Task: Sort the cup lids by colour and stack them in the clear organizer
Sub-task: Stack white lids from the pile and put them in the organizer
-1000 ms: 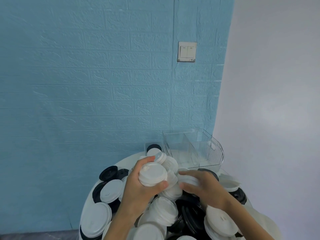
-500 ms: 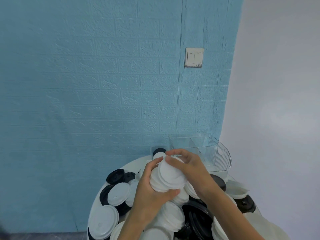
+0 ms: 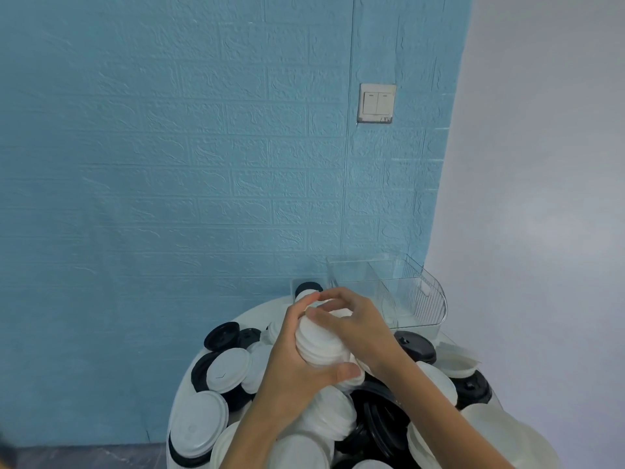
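Both hands point(image 3: 324, 343) clasp ribbed white lids point(image 3: 321, 346) (stacked, seemingly).

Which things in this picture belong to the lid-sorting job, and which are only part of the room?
Part of the job:
- stack of white lids, gripped by the left hand and the right hand
- loose white lids on the table
- loose black lids
- clear organizer, no lids visible inside

Only part of the room:
- light switch
- blue brick-pattern wall
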`<action>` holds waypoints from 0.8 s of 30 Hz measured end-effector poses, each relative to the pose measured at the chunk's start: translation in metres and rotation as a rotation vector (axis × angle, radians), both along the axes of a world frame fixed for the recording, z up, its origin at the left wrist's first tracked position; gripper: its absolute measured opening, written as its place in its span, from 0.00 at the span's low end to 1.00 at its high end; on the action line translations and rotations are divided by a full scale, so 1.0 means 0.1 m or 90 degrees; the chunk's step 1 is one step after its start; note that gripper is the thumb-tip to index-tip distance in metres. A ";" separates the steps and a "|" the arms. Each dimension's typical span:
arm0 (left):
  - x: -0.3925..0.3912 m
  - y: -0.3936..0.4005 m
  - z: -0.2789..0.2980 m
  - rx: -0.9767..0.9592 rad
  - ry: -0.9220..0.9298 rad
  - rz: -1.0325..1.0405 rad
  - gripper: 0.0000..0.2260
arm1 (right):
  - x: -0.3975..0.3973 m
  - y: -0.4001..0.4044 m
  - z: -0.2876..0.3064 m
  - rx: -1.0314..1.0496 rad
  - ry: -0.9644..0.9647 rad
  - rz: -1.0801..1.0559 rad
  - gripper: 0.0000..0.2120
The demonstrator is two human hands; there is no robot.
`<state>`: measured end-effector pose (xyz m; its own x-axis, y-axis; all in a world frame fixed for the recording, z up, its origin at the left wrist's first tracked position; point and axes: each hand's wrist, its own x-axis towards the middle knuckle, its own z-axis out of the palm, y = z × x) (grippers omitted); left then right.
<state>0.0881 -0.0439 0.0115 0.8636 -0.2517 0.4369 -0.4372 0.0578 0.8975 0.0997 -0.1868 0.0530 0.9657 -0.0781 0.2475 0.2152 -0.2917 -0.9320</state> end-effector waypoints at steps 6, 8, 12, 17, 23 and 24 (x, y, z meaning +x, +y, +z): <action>0.03 0.01 -0.02 0.011 0.012 0.060 0.38 | 0.11 -0.20 -0.15 -0.018 0.011 0.046 0.06; 0.03 0.06 -0.02 -0.009 0.015 0.082 0.37 | 0.15 -0.45 -0.20 -0.141 -0.022 -0.012 0.09; 0.05 0.15 -0.01 -0.025 0.033 0.091 0.38 | 0.14 -0.84 -0.45 -0.427 0.054 -0.071 0.26; 0.03 0.13 0.02 -0.036 0.033 0.083 0.38 | 0.13 -1.00 -0.70 -0.541 0.135 -0.034 0.36; 0.02 0.09 0.00 -0.020 0.026 0.074 0.37 | 0.15 -1.02 -0.76 -0.497 0.098 -0.046 0.36; 0.02 0.09 0.00 -0.018 0.027 0.073 0.37 | 0.14 -1.02 -0.73 -0.476 0.086 -0.052 0.35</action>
